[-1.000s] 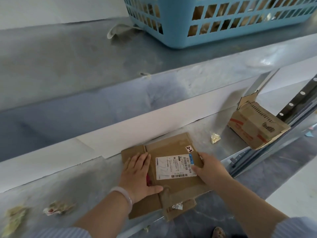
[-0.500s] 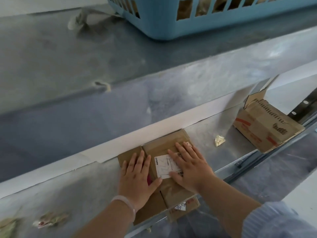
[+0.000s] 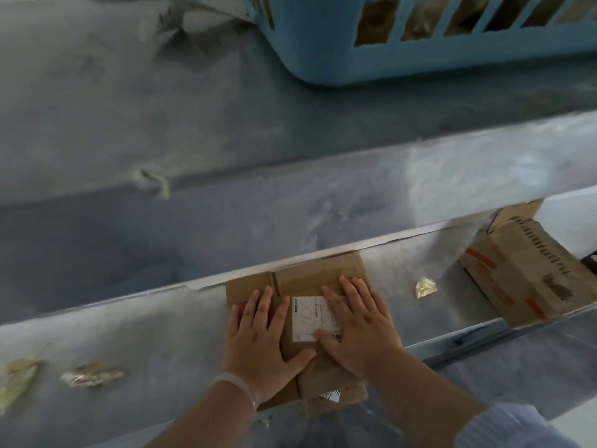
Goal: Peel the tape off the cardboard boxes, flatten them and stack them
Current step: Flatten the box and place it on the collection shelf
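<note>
A flattened brown cardboard box (image 3: 310, 276) with a white shipping label (image 3: 308, 316) lies on the lower grey shelf (image 3: 145, 344), on top of another flat piece (image 3: 350, 394) that sticks out at its near edge. My left hand (image 3: 260, 341) presses flat on its left half, fingers straight. My right hand (image 3: 361, 321) lies flat on its right half, partly over the label. An unflattened cardboard box (image 3: 520, 270) with orange marks stands at the shelf's right end.
A blue plastic basket (image 3: 323, 43) stands on the upper shelf (image 3: 129, 118) at the top right. Crumpled tape scraps (image 3: 92, 374) lie on the lower shelf at the left, and a small yellowish wad (image 3: 425, 286) lies between the two boxes.
My right hand moved from the box's right edge onto its top and now lies flat there. My left hand stayed pressed on the left half. The view tilted closer and lower.
</note>
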`<state>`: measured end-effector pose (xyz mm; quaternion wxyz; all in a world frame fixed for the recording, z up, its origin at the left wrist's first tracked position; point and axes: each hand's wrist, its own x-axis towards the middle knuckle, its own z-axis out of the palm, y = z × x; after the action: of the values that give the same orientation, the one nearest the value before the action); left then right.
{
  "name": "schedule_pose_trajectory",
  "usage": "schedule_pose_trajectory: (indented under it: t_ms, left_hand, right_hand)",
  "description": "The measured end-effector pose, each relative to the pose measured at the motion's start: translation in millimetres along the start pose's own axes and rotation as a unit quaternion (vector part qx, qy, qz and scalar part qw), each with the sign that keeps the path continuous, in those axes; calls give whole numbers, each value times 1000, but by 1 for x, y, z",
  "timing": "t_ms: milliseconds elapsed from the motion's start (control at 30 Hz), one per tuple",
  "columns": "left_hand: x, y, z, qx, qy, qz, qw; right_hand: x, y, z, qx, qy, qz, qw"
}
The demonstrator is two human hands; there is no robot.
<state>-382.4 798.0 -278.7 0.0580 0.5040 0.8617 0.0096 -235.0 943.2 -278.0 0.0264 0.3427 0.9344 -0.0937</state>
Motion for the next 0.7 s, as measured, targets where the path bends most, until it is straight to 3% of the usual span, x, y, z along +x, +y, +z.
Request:
schedule_pose_trajectory:
  t_ms: [167,267,500,600,700]
  left_hand:
    - [-1,-1,-2,-23,16,-14,1000]
    - [-15,1,-5,-53,37,-73,995]
    - [-87,9,-7,-41,36,-194,979]
    - [-115,14,-7,-90,44,-235,967]
    - [-133,19,-3,-241,17,-233,942]
  right_hand:
    - [5,13,-8,26,-49,-32,998]
    - [-2,29,-17,84,-58,-43,994]
    - [-63,46,-15,96,3,52,994]
    - [-87,41,-13,60,25,79,995]
    - [-97,33,-12,138,-19,100,985]
